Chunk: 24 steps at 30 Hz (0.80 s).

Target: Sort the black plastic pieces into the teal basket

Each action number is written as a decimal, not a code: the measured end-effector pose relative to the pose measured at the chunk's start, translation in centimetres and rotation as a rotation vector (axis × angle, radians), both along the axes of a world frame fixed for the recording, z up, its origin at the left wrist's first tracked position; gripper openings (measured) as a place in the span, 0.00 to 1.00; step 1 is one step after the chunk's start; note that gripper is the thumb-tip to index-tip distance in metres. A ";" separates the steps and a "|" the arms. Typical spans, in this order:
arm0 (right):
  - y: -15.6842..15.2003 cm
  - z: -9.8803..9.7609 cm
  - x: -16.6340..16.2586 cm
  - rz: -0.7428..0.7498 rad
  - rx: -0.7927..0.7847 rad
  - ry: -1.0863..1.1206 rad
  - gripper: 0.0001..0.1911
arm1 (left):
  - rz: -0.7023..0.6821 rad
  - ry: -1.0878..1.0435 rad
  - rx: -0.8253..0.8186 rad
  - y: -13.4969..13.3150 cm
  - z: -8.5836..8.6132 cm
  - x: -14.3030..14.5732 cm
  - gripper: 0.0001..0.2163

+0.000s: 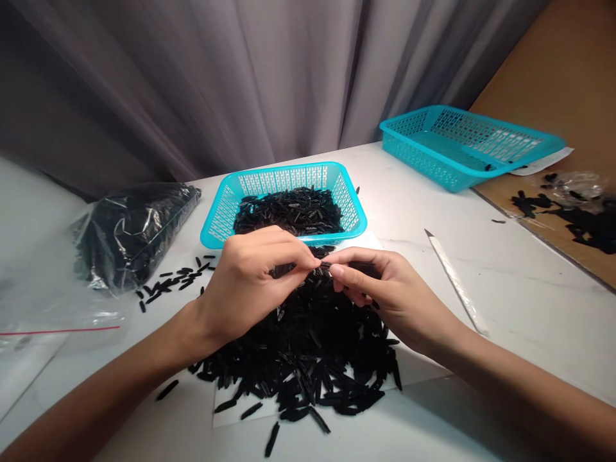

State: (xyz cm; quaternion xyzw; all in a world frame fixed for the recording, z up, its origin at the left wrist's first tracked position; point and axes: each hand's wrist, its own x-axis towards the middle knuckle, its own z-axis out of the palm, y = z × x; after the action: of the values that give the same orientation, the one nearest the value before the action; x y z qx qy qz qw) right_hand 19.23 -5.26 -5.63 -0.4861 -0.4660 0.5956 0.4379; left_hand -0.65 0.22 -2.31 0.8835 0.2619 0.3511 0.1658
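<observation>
1. Head view shows a person's two bare hands meeting just on the near side of the filled basket (283, 168), which is blue plastic with holes in its walls and serves as the landmark here.
2. Left hand (255, 276): thumb and forefinger are pinched together on the left end of a slim black piece (326, 264). The other fingers are curled.
3. Right hand (385, 276): thumb and forefinger grip the same piece from the right, hiding part of it. The piece is held above the pile, on the near side of the filled basket.
4. Nearer than the filled basket, below both hands, a loose pile of black pieces (298, 359) spreads over white paper (228, 418), with a few strays beyond its edges.
5. Inside the filled basket lies a heap of similar pieces (293, 212).
6. Left of the filled basket rests a clear plastic bag (137, 231) full of dark contents, with scattered pieces (180, 279) between the two.
7. Right of the filled basket and farther back stands a second blue basket (426, 151).
8. Right of the filled basket and nearer, a white stick (455, 279) with a dark pointed tip lies on the white surface (529, 308).
9. Far right of the filled basket, black scraps (591, 228) and crumpled clear plastic (577, 186) lie on brown board.
10. Behind the filled basket hangs a grey curtain (216, 77).
</observation>
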 end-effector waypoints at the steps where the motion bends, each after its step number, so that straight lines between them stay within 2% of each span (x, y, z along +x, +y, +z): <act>1: 0.0 0.0 0.0 0.001 0.002 0.001 0.11 | -0.002 0.012 -0.002 0.0 0.0 0.0 0.05; 11: 0.1 0.0 0.0 0.002 -0.029 0.096 0.09 | 0.087 0.032 -0.028 -0.2 0.0 0.1 0.02; 24: -0.1 0.0 0.1 -0.010 -0.007 0.115 0.05 | 0.159 0.013 -0.217 -0.7 0.7 0.5 0.02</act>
State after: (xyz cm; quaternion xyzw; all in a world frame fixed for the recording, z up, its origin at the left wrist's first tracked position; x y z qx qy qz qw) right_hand 19.34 -5.31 -5.59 -0.4551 -0.4354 0.6220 0.4652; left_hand -0.17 -0.53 -1.65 0.8392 0.3687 0.3270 0.2300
